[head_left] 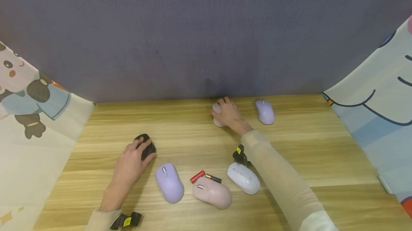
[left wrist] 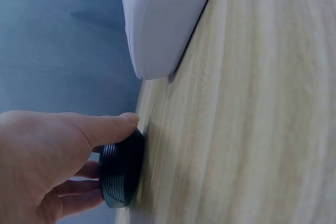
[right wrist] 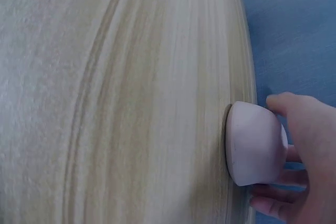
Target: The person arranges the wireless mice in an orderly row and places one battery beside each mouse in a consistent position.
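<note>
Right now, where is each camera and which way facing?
Head: on the head, facing forward and down at the tabletop; left hand, right hand, sleeves show.
Left wrist: on that wrist, facing left hand gripping black mouse.
Right wrist: likewise, facing right hand gripping far pink mouse.
Head and left wrist share the black mouse.

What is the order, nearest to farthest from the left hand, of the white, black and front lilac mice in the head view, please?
1. Black mouse, held by the left hand.
2. Front lilac mouse, to that hand's right.
3. White mouse, farthest right of the three.
</note>
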Available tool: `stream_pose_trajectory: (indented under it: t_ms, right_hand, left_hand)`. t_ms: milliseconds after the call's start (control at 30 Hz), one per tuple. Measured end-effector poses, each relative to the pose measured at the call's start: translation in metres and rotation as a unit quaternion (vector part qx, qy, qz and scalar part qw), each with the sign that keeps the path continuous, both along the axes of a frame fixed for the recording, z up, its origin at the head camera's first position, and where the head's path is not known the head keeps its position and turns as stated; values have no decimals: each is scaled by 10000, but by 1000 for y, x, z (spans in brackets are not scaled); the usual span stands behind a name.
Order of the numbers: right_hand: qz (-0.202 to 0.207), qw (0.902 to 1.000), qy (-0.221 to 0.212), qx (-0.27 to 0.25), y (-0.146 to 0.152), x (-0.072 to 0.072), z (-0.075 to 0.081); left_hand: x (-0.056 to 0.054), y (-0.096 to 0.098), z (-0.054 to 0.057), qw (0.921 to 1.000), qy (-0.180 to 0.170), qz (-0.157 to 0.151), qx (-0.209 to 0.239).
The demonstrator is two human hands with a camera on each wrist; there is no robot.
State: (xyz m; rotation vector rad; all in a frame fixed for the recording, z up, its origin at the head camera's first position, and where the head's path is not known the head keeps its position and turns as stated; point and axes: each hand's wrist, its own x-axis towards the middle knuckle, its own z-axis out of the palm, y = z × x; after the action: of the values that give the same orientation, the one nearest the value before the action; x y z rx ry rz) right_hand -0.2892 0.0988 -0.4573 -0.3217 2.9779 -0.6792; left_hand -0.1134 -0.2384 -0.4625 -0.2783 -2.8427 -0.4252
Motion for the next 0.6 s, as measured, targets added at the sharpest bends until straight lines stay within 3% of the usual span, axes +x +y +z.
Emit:
stream_pose_trajectory:
  t_ms: [300, 600]
  right_hand:
    - [-92, 9995, -146, -255, 4, 5, 4]
    - [86, 9999, 21, -69, 15, 9, 4]
  left_hand:
    - [1, 0, 0, 10000, 4, -13, -8]
    - [-1, 1, 0, 10000, 15, -27, 26]
